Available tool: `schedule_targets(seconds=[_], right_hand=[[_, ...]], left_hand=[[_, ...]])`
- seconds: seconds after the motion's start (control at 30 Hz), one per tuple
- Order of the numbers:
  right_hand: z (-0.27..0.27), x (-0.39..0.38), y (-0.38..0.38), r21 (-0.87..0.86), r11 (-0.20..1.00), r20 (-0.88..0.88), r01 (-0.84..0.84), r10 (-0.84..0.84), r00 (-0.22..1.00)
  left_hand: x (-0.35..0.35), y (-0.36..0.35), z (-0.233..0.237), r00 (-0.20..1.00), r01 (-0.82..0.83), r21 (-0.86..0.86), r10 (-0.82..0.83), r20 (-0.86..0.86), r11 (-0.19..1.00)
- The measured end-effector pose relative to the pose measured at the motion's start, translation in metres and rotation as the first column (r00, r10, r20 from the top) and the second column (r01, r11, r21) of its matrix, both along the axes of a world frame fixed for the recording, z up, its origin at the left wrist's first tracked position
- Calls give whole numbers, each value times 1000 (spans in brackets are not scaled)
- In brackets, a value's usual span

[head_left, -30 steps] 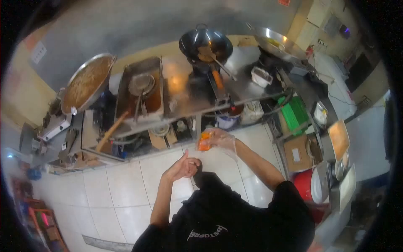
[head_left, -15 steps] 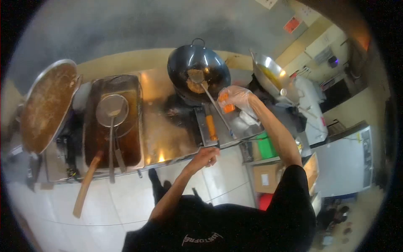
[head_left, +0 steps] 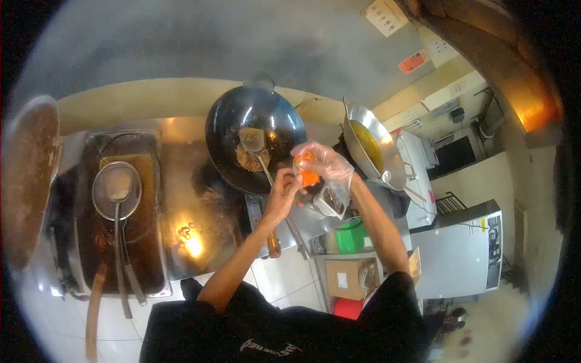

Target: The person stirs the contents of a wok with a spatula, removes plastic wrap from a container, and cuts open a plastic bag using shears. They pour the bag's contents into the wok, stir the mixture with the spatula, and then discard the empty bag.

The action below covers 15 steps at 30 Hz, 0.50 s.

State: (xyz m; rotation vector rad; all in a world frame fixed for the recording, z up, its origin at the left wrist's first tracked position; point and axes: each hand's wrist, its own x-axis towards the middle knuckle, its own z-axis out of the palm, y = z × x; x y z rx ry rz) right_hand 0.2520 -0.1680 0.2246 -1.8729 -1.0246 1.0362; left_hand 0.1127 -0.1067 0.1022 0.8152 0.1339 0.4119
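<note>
My right hand [head_left: 327,160], in a clear plastic glove, is closed around a small orange item [head_left: 309,175] whose kind I cannot make out. My left hand [head_left: 283,195] is bare, and its bent fingers pinch at the item's left side. Both hands meet over the front right rim of a dark wok [head_left: 224,130]. Brown minced-looking food [head_left: 248,160] lies in the wok, under the head of a metal spatula [head_left: 253,140]. Its long handle slants out toward me, below my hands. Beside my right hand sits a small white container [head_left: 330,204] with dark contents.
Right of the wok stands a metal pan [head_left: 393,166] with yellowish liquid. At left, a rectangular pan [head_left: 154,206] of dark liquid holds a strainer [head_left: 118,190]. A wooden-handled tool [head_left: 273,243] overhangs the counter edge. A large round pan [head_left: 33,181] stands far left.
My left hand has risen from the counter's front edge to meet my right hand at the orange item. The view has shifted to the right. The spatula still rests in the wok.
</note>
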Motion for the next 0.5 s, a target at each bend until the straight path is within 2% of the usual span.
schedule_targets(seconds=[0.03,0.07,0.1,0.17,0.2,0.27,0.3,0.37,0.4,0.47,0.5], right_hand=[[-7,5,-3,192,978,32,-87,82,996],[-11,12,-7,257,966,-87,-33,57,995],[-11,19,-10,263,964,-96,-46,74,993],[-16,33,-18,322,947,-294,10,90,951],[-20,42,-24,323,946,-306,6,99,947],[-24,61,-33,89,986,-441,140,-87,894],[-28,67,-35,91,987,-449,135,-80,890],[-37,74,-36,87,974,-188,209,-190,964],[-43,84,-40,85,976,-195,202,-182,964],[-57,104,-44,102,975,-383,197,-144,912],[-54,102,-42,105,977,-387,185,-131,913]], left_hand=[[6,-6,1,1000,-7,-3,7,-7,1000],[14,-10,2,999,-54,53,53,8,997],[22,-11,5,994,-106,114,103,27,988],[39,-19,11,986,-165,143,163,28,976],[48,-27,10,979,-206,161,202,40,965],[63,-39,5,969,-245,181,243,29,952],[70,-44,3,960,-279,195,279,28,940],[82,-50,-2,946,-321,192,325,13,927],[87,-53,-4,930,-362,188,367,9,913],[93,-55,-7,923,-370,235,384,-11,899],[95,-55,-8,919,-371,278,393,-24,886]])
